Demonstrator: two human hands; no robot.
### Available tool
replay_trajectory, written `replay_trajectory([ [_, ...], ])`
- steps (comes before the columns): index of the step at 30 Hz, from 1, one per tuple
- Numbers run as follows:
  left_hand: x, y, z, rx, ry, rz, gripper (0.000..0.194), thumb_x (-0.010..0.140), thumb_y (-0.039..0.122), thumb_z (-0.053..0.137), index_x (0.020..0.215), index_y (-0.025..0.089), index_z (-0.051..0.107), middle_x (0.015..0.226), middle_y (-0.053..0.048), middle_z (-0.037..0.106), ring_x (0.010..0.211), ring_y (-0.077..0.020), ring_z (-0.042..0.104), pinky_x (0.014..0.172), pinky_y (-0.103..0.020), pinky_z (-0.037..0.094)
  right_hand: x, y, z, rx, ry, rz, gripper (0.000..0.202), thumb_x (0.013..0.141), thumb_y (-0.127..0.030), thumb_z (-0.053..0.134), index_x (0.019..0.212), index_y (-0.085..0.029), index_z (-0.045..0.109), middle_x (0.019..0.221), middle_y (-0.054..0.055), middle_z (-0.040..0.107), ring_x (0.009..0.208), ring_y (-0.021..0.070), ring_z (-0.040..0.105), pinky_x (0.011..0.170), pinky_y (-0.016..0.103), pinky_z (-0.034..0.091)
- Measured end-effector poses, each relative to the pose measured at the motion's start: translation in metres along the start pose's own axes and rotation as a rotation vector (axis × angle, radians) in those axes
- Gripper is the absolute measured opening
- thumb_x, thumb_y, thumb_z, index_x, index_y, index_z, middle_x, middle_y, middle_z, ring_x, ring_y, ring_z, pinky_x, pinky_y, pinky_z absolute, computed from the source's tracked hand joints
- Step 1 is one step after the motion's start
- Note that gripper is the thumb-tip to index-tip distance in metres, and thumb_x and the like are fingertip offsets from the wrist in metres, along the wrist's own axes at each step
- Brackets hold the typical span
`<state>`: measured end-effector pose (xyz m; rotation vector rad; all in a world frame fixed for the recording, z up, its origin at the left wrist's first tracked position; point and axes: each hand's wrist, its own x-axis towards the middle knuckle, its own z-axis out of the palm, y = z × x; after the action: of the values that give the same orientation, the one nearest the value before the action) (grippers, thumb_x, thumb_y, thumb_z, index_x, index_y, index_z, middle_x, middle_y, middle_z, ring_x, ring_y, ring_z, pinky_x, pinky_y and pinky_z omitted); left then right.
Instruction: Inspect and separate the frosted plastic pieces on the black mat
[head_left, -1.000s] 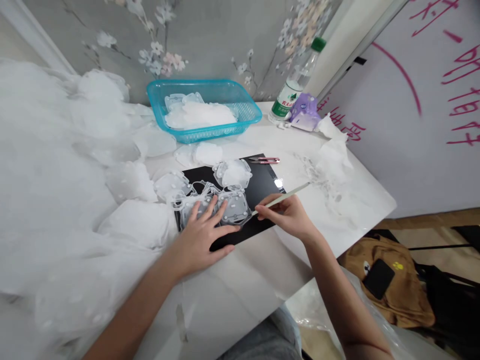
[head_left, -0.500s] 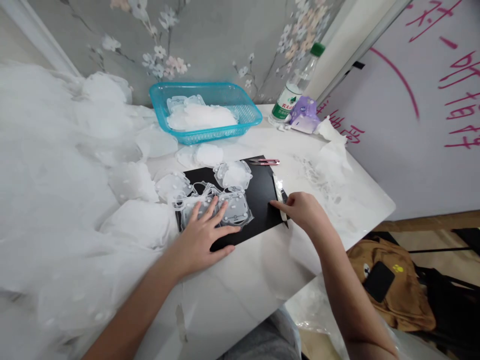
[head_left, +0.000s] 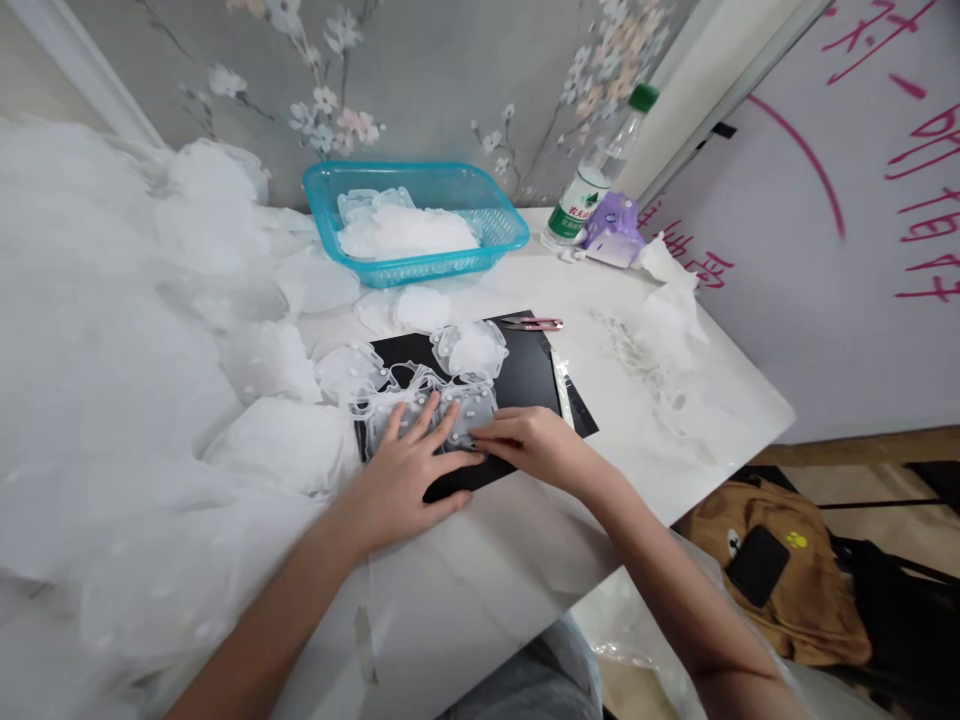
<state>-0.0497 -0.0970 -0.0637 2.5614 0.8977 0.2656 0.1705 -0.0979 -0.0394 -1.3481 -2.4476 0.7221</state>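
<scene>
My left hand [head_left: 412, 485] lies flat with fingers spread over two translucent, frosted plastic pieces with small white studs. The right piece [head_left: 474, 408] shows between its fingers and my right hand. At that piece's lower right edge, my right hand [head_left: 529, 440] has its thumb and fingers pinched together. Underneath is a black mat [head_left: 517, 375]. Another frosted piece with a white pad [head_left: 472, 350] rests on the mat's far side. Thin clear trimmings [head_left: 412, 378] curl above my left fingertips. A slim white strip [head_left: 561, 385] lies along the mat's right side.
Pink-handled snips [head_left: 534, 323] lie at the mat's far edge. Behind stands a blue basket [head_left: 416, 272] holding white pieces. A green-capped bottle [head_left: 581, 200] and purple packet [head_left: 613, 230] are at back right. A large white pile [head_left: 150, 380] covers the left; scraps [head_left: 649, 360] lie right.
My right hand has moved left from the white strip to the right frosted piece's edge. My left hand has stayed spread on the pieces.
</scene>
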Motion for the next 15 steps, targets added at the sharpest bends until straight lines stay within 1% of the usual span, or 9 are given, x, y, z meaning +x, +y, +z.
replay_trajectory([
  [3, 0.0, 0.0, 0.0, -0.011, 0.006, 0.002, 0.038, 0.09, 0.046, 0.05, 0.125, 0.035, 0.059, 0.154, -0.011, 0.024, 0.143, -0.0368, 0.014, 0.109, -0.064, 0.014, -0.003, -0.001, 0.005, -0.131, 0.037, -0.04, 0.02, 0.094, -0.019, 0.05, 0.098, -0.017, 0.069, 0.075, 0.003, 0.064, 0.067, 0.012, 0.061, 0.056, 0.022, 0.036],
  [5, 0.0, 0.0, 0.0, -0.019, 0.022, 0.001, 0.038, 0.09, 0.045, 0.05, 0.125, 0.035, 0.059, 0.157, -0.01, 0.016, 0.143, -0.037, 0.014, 0.109, -0.063, 0.014, -0.003, -0.004, 0.009, -0.222, 0.084, -0.033, 0.022, 0.096, -0.021, 0.045, 0.096, -0.017, 0.067, 0.079, 0.003, 0.064, 0.064, 0.0116, 0.059, 0.054, 0.023, 0.035],
  [7, 0.001, 0.0, 0.0, -0.02, 0.032, 0.007, 0.037, 0.09, 0.042, 0.051, 0.125, 0.035, 0.059, 0.158, -0.009, 0.008, 0.143, -0.0378, 0.015, 0.11, -0.063, 0.014, -0.001, -0.005, 0.01, -0.291, 0.151, -0.017, 0.023, 0.097, -0.023, 0.043, 0.094, -0.016, 0.064, 0.086, 0.005, 0.063, 0.066, 0.0125, 0.058, 0.053, 0.024, 0.035],
  [9, 0.0, 0.0, 0.0, -0.017, 0.036, 0.014, 0.037, 0.09, 0.04, 0.051, 0.125, 0.034, 0.059, 0.159, -0.009, 0.005, 0.143, -0.0383, 0.014, 0.109, -0.063, 0.015, 0.002, -0.006, 0.011, -0.348, 0.215, -0.012, 0.021, 0.097, -0.024, 0.044, 0.093, -0.015, 0.063, 0.091, 0.008, 0.063, 0.073, 0.0156, 0.059, 0.056, 0.025, 0.038],
  [11, 0.0, 0.0, 0.0, -0.021, 0.043, 0.021, 0.037, 0.09, 0.039, 0.051, 0.126, 0.034, 0.059, 0.159, -0.009, 0.003, 0.143, -0.0384, 0.014, 0.109, -0.063, 0.015, 0.005, -0.006, 0.01, -0.389, 0.263, -0.014, 0.02, 0.096, -0.023, 0.045, 0.092, -0.015, 0.062, 0.093, 0.009, 0.063, 0.081, 0.0191, 0.057, 0.062, 0.028, 0.042],
  [13, -0.001, 0.0, 0.0, -0.028, 0.054, 0.021, 0.037, 0.09, 0.039, 0.051, 0.126, 0.033, 0.058, 0.159, -0.008, 0.0, 0.143, -0.0382, 0.014, 0.11, -0.062, 0.014, 0.009, -0.005, 0.009, -0.411, 0.298, -0.013, 0.019, 0.096, -0.022, 0.045, 0.091, -0.016, 0.062, 0.093, 0.01, 0.064, 0.083, 0.0207, 0.055, 0.067, 0.031, 0.044],
  [15, -0.002, 0.0, 0.0, -0.032, 0.058, 0.016, 0.038, 0.091, 0.038, 0.05, 0.127, 0.033, 0.058, 0.159, -0.008, -0.003, 0.143, -0.0382, 0.013, 0.111, -0.061, 0.014, 0.011, -0.004, 0.008, -0.43, 0.327, -0.016, 0.019, 0.096, -0.023, 0.045, 0.09, -0.016, 0.062, 0.092, 0.01, 0.064, 0.082, 0.0213, 0.054, 0.067, 0.032, 0.043],
])
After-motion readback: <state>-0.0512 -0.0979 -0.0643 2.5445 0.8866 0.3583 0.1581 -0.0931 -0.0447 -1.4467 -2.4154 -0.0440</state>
